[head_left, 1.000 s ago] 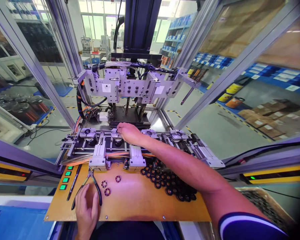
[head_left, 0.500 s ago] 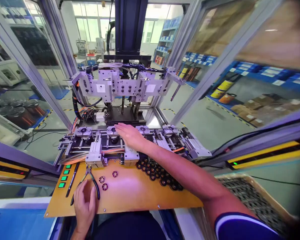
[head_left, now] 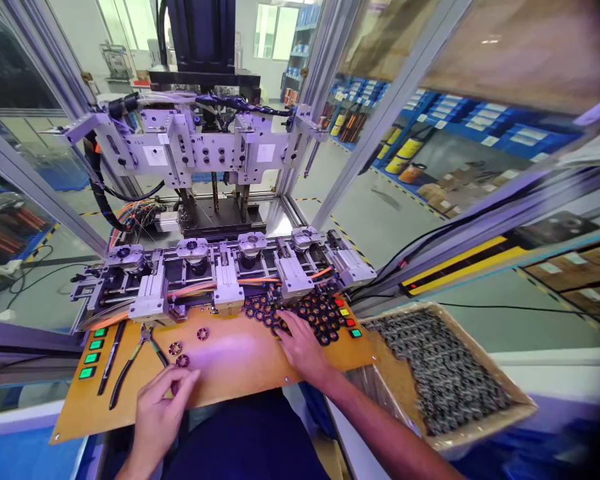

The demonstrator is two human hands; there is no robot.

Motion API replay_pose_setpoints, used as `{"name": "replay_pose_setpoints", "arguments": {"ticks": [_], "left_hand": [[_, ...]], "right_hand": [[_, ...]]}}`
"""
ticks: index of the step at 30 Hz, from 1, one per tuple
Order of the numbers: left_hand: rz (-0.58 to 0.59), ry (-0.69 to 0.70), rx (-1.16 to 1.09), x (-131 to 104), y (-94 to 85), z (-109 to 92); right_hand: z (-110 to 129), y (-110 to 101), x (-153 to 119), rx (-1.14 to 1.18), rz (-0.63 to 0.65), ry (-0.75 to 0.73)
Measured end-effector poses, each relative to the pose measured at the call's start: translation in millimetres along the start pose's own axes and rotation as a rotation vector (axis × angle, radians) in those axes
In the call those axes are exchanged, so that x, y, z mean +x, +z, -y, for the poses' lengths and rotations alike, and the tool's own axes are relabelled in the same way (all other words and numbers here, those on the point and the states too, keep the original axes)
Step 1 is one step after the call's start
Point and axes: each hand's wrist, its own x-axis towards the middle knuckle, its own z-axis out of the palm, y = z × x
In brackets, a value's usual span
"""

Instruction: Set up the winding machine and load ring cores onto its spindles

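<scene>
My right hand (head_left: 303, 348) is at the near side of a cluster of small black rings with copper-coloured insides (head_left: 320, 313). Its fingers are stretched out and apart, with the tips touching the rings. Low over the board's front edge is my left hand (head_left: 157, 407), thumb and fingers drawn together around a small dark piece, mostly hidden. Loose slotted rings (head_left: 203, 334) lie just beyond it. Beside that hand, cutting pliers (head_left: 145, 335) rest with handles spread. Behind the board stands a row of fixtures with round seats (head_left: 253, 241); the leftmost seat (head_left: 123, 253) has a dark part on it.
A yellow-brown board (head_left: 230, 380) carries green buttons (head_left: 91, 358) and a black pen-like tool (head_left: 111, 357) at left. Coloured buttons (head_left: 347, 323) sit at right. A box of grey parts (head_left: 523, 407) stands to the right. A metal head plate (head_left: 215, 150) hangs above the fixtures.
My right hand has moved from the fixtures down to the black rings. My left hand's fingers have drawn together. The camera view has turned right.
</scene>
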Motion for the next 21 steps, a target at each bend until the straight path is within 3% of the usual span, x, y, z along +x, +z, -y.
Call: {"name": "replay_pose_setpoints", "arguments": {"ticks": [4, 6, 8, 11, 16, 21], "left_hand": [[0.273, -0.041, -0.193, 15, 16.0, -21], [0.405, -0.17, -0.413, 19, 22.7, -34], [0.452, -0.312, -0.639, 21, 26.0, -44], [0.348, -0.312, -0.623, 23, 21.9, -55], [0.112, 0.051, -0.292, 25, 7.7, -59], [0.068, 0.054, -0.233, 22, 5.4, -54]], "right_hand": [[33, -21, 13, 0.165, -0.045, 0.068], [61, -39, 21, 0.52, -0.075, 0.184], [87, -53, 30, 0.756, -0.087, 0.226], [112, -63, 40, 0.927, -0.061, 0.23], [120, -58, 54, 1.151, 0.06, 0.302], [127, -51, 63, 1.197, 0.113, 0.284]]}}
